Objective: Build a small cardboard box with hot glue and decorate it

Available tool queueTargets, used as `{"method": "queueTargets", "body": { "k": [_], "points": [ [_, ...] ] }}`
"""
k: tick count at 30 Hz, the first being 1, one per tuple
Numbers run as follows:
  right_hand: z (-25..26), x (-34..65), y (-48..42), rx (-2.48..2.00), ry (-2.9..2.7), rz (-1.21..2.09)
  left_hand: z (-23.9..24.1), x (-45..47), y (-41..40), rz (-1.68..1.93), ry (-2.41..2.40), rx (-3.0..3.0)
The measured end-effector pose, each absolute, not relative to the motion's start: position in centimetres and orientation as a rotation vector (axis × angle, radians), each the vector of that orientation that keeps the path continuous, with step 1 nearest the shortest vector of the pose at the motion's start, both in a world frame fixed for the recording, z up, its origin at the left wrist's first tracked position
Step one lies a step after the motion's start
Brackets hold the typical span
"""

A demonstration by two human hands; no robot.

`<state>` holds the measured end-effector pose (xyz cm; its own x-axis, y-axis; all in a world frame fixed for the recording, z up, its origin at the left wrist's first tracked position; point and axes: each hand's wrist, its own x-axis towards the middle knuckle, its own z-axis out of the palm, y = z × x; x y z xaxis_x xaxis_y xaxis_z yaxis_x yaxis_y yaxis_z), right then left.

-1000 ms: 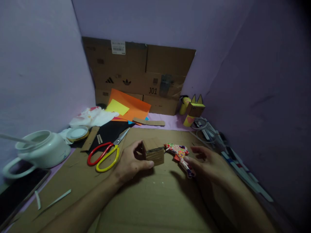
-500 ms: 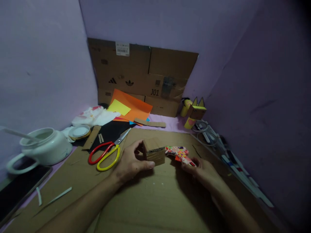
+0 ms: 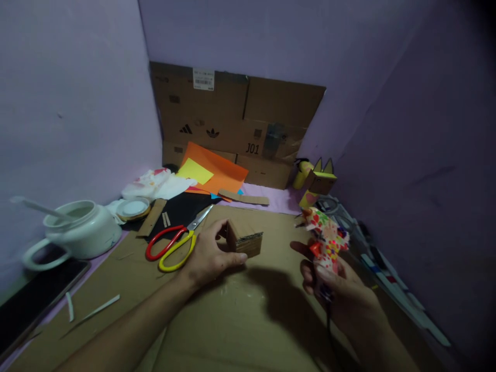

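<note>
Both hands loaded.
Your left hand [image 3: 207,256] clamps the cardboard block [image 3: 245,240]; your right hand [image 3: 341,289] grips the patterned glue gun [image 3: 325,237] raised beside it.

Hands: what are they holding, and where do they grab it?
The left hand grips the cardboard block by its sides. The right hand holds the colourful glue gun by its handle.

Colorful glue gun [image 3: 326,238]: grip hidden inside right hand [image 3: 341,289], motion-blurred. Cardboard block [image 3: 245,239]: near-left face covered by left hand [image 3: 209,254]. Both forearms cut off by bottom edge.
</note>
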<state>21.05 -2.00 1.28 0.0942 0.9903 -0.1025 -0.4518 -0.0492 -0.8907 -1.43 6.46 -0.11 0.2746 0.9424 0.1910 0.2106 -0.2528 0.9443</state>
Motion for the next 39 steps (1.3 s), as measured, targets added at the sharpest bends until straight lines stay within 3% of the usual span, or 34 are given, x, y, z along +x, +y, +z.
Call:
{"method": "queueTargets", "body": {
  "k": [16,39],
  "points": [
    [-0.6,20.1,-2.9,-1.279,-1.524,1.018,0.1,-1.4,6.5,1.079,1.25,1.851],
    [-0.2,19.5,-3.0,-1.335,-1.536,0.928,-0.3,-0.9,6.1,1.127,1.269,2.003]
  ]
}}
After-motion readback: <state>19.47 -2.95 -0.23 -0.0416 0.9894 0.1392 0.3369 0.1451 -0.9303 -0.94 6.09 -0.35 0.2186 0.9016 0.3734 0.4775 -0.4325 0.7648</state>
